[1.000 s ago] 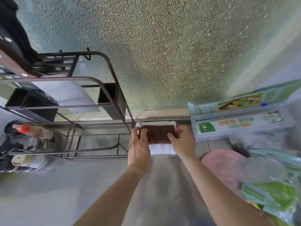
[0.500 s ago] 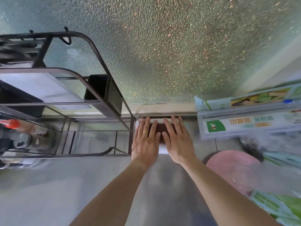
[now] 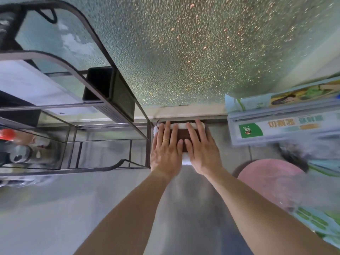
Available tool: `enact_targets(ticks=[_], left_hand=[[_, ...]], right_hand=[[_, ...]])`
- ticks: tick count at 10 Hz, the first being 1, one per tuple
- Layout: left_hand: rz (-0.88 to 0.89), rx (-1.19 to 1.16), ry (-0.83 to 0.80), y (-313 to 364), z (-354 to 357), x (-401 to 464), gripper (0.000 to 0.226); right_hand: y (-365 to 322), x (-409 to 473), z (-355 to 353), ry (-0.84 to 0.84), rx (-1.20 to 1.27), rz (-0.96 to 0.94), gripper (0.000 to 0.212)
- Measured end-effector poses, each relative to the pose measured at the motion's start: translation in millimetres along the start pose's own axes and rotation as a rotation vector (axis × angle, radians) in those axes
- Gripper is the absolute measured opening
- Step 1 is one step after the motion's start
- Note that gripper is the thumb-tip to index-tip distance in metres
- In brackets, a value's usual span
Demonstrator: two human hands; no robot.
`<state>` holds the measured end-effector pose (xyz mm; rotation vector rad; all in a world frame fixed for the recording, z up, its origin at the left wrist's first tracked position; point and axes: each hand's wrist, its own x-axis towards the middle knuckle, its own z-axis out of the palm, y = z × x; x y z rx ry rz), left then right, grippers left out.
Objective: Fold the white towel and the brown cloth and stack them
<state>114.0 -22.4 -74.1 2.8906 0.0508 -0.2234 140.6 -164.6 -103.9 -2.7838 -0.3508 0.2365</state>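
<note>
The folded brown cloth [image 3: 182, 135] lies on top of the folded white towel [image 3: 186, 160] at the back of the grey counter, against the window ledge. A strip of white towel shows beyond my fingertips and another between my wrists. My left hand [image 3: 165, 150] lies flat, palm down, on the left half of the stack, a gold ring on one finger. My right hand [image 3: 201, 150] lies flat on the right half. Both hands press down with fingers spread and hold nothing. Most of the brown cloth is hidden under them.
A dark metal wire rack [image 3: 103, 144] with bottles stands just left of the stack. A cling-film cutter box [image 3: 279, 126] lies to the right, with a pink round lid [image 3: 270, 181] and green packaging [image 3: 316, 223] nearer me. Frosted glass [image 3: 184, 52] rises behind.
A second ago both hands gripped the ends of the brown cloth on the towel. They have since laid flat on top of it, and the view shifted slightly downward and left.
</note>
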Motion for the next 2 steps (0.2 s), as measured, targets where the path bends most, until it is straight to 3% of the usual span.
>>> enact_targets(ticks=[2], left_hand=[[0.003,-0.061,0.05,10,-36,-8,0.06]], right_hand=[[-23,-15,-47,0.023,0.023,0.042,0.057]])
